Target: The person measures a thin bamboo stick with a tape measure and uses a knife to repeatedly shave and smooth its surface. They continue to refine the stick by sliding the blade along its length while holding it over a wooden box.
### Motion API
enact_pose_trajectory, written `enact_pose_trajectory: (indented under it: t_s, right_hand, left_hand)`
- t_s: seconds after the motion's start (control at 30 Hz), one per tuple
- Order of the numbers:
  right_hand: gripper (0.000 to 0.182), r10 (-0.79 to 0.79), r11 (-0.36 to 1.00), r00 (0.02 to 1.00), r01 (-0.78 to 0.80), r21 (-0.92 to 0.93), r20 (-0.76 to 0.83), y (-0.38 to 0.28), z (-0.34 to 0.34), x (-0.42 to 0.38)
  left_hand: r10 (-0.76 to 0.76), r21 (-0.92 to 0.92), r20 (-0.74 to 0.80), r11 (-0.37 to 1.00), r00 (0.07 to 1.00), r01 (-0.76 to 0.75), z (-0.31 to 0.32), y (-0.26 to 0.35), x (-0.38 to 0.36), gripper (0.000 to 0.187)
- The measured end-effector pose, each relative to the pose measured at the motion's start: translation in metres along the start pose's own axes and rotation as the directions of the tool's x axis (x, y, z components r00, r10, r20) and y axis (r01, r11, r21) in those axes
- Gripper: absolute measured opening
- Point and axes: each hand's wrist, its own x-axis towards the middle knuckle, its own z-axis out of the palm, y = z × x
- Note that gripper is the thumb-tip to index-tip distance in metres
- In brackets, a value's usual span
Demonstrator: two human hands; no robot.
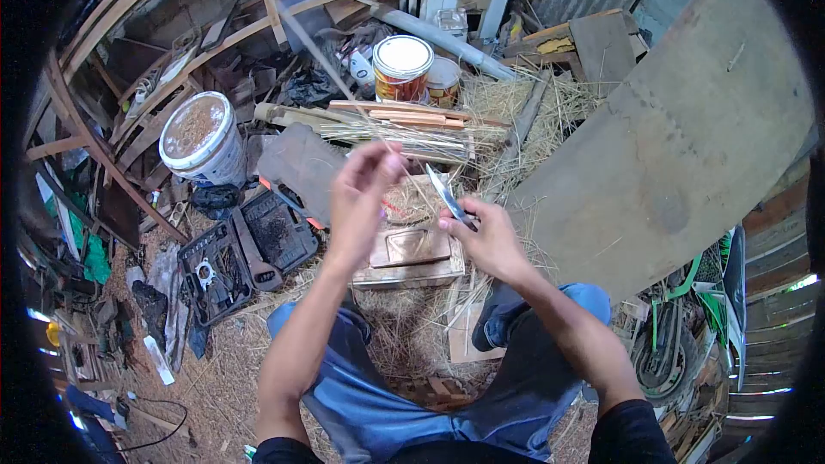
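A knife (446, 192) is gripped in my right hand (491, 242), its bright blade pointing up and to the left. My left hand (361, 202), a little blurred, is closed with its fingertips on a long thin strip (320, 56), which looks like split bamboo or wood. One end of the strip reaches far up and left; the other comes down beside the blade, close to my right fingers. Below both hands stands a low wooden box (411, 275) with a small board (418, 246) and straw-like shavings on it.
Beyond the box lies a bundle of thin strips (391, 131) before paint buckets (402, 64). To the left are a white bucket (199, 137) and an open tool case (228, 271). A large flat sheet (662, 137) leans at right. Shavings litter the floor.
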Motion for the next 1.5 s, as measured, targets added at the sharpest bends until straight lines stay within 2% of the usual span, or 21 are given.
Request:
enact_pose_trajectory:
  t_s: [0.1,0.17,0.23,0.3,0.37,0.4,0.5,0.53,0.57,0.63,0.67,0.77,0.83,0.9,0.93,0.97,1.03,1.17,1.23,1.33,1.5]
  right_hand:
    - [0.02,-0.008,0.997,0.998,0.013,-0.081,0.063,0.043,0.016,0.004]
    - [0.02,0.047,0.999,0.996,-0.048,0.008,0.077,0.064,0.028,0.004]
    - [0.017,-0.153,0.976,0.984,0.164,-0.146,0.087,0.092,0.03,0.006]
    - [0.02,-0.145,0.983,0.989,0.149,-0.103,0.041,0.123,0.028,0.002]
    - [0.025,0.193,0.98,0.981,-0.192,-0.049,0.013,0.129,0.018,-0.003]
    - [0.025,0.202,0.979,0.979,-0.202,-0.04,-0.003,0.129,0.017,-0.008]
    - [0.031,0.23,0.912,0.957,-0.276,-0.303,-0.177,0.126,0.02,-0.031]
    - [0.031,0.411,0.866,0.898,-0.438,-0.241,-0.156,0.125,0.025,-0.041]
    - [0.031,0.416,0.868,0.893,-0.446,-0.221,-0.17,0.122,0.033,-0.052]
    - [0.034,0.555,0.791,0.831,-0.512,0.336,-0.04,0.117,0.051,-0.067]
    - [0.034,0.553,0.781,0.832,-0.497,0.378,-0.047,0.115,0.058,-0.067]
    - [0.036,0.356,0.931,0.906,-0.366,-0.003,-0.23,0.111,0.075,-0.065]
    - [0.036,0.441,0.895,0.869,-0.445,0.035,-0.223,0.109,0.081,-0.066]
    - [0.036,0.415,0.909,0.866,-0.401,0.109,-0.277,0.125,0.097,-0.061]
    - [0.03,0.584,0.687,0.811,-0.48,0.545,-0.021,0.078,0.071,-0.066]
    - [0.03,0.592,0.673,0.806,-0.489,0.555,-0.009,0.078,0.081,-0.064]
    - [0.023,0.314,0.931,0.926,-0.259,0.255,-0.207,0.077,0.091,-0.054]
    - [0.027,0.213,0.968,0.97,-0.193,0.161,-0.117,0.06,0.104,-0.057]
    - [0.029,0.247,0.962,0.96,-0.227,0.152,-0.133,0.055,0.104,-0.059]
    - [0.026,0.134,0.99,0.948,-0.113,0.088,-0.288,0.061,0.108,-0.057]
    - [0.015,0.164,0.986,0.962,-0.167,0.006,-0.217,0.071,0.11,-0.059]
  left_hand:
    - [0.245,0.131,-0.065,0.963,0.967,-0.235,-0.025,0.009,0.016,0.017]
    - [0.189,0.154,-0.041,0.971,0.981,-0.181,-0.025,-0.006,0.012,0.016]
    - [0.152,0.111,0.031,0.982,0.988,-0.155,-0.023,-0.029,0.01,0.013]
    - [0.137,0.2,0.065,0.969,0.988,-0.148,-0.015,-0.042,0.004,0.011]
    - [0.152,0.275,0.113,0.945,0.982,-0.178,-0.011,-0.043,0.001,0.011]
    - [0.157,0.244,0.098,0.954,0.983,-0.176,-0.009,-0.045,0.0,0.011]
    - [0.178,0.263,0.118,0.943,0.977,-0.203,-0.005,-0.053,-0.002,0.013]
    - [0.195,0.278,0.106,0.936,0.975,-0.217,-0.004,-0.054,-0.001,0.013]
    - [0.212,0.298,0.093,0.927,0.973,-0.23,-0.003,-0.056,-0.002,0.013]
    - [0.176,0.345,0.12,0.916,0.977,-0.207,-0.001,-0.056,-0.008,0.012]
    - [0.191,0.366,0.116,0.904,0.975,-0.22,-0.001,-0.061,-0.01,0.012]
    - [0.156,0.428,0.116,0.883,0.981,-0.191,0.002,-0.06,-0.021,0.012]
    - [0.198,0.443,0.101,0.869,0.975,-0.222,0.0,-0.064,-0.028,0.012]
    - [0.151,0.471,0.117,0.862,0.982,-0.189,-0.005,-0.067,-0.031,0.013]
    - [0.095,0.504,0.098,0.854,0.991,-0.132,-0.011,-0.069,-0.039,0.013]
    - [0.08,0.517,0.101,0.847,0.992,-0.121,-0.017,-0.073,-0.048,0.013]
    - [0.03,0.606,0.165,0.786,0.986,-0.125,-0.019,-0.08,-0.056,0.013]
    - [0.079,0.6,0.197,0.778,0.977,-0.184,-0.007,-0.08,-0.054,0.012]
    - [0.09,0.588,0.215,0.783,0.973,-0.202,-0.001,-0.08,-0.055,0.012]
    - [0.103,0.555,0.227,0.803,0.968,-0.216,-0.003,-0.085,-0.053,0.01]
    - [0.113,0.574,0.239,0.785,0.964,-0.234,-0.002,-0.082,-0.056,0.01]
